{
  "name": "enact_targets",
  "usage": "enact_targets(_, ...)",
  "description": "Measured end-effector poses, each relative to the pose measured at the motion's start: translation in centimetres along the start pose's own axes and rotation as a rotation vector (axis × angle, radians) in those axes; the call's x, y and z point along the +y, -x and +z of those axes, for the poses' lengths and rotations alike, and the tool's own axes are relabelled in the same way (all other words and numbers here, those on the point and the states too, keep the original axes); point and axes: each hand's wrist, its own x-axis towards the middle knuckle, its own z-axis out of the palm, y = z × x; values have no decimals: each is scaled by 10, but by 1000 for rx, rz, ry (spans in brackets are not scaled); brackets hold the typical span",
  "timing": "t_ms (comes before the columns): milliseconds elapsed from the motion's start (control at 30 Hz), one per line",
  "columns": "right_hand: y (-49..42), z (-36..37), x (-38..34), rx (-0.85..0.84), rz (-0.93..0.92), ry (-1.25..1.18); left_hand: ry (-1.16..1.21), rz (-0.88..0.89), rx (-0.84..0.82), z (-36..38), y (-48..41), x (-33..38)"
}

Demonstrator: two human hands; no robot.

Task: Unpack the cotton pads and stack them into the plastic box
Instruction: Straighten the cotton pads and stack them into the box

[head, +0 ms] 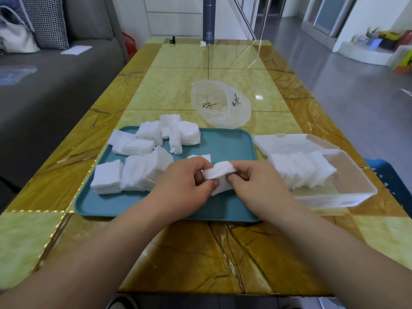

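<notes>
Both hands met over the near middle of the teal tray (124, 204), sharing one small stack of cotton pads (219, 175). The left hand (185, 188) was curled nearly closed, its thumb pressed against the stack's front face and its fingers folded behind the left end. The right hand (256, 181) was closed about as far, its thumb pinching the stack's right end from below while the fingers wrapped over the top. The held stack hung just above the tray's surface, tilted slightly, with its lower corner pointing down toward the tray. Loose piles of pads (142, 157) lay scattered across the tray's left and far parts, some upright in rows, some tumbled flat. Just to the right of the tray stood the clear plastic box (347, 188), its hinged lid (289, 141) laid open at the far side; a leaning row of pads (301, 169) already filled its left half. Beyond the tray's far edge lay the emptied translucent bag (220, 103), on the yellow-green table (200, 253).
</notes>
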Motion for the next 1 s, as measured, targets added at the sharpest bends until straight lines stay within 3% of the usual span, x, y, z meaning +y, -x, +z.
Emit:
enact_targets(167, -3, -5, 0, -43, 53, -99, 26, 19, -64, -7, -2, -1)
enact_targets(333, -4, -6, -2, 117, 97, -71, -222, -56, 82, -21, -11, -10)
enact_targets(433, -5, -4, -5, 175, 139, -78, -292, -117, 48, -22, -14, -12)
enact_targets(600, -4, 0, -8, 157, 175, -128, -180, -130, -37, -20, -12, -9)
enact_targets(833, -4, -2, -8, 168, 182, -151, -171, -103, 46, -23, -5, -1)
enact_targets(1000, -5, -6, -7, 205, 136, -147, 197, -61, 78, -37, 3, 10)
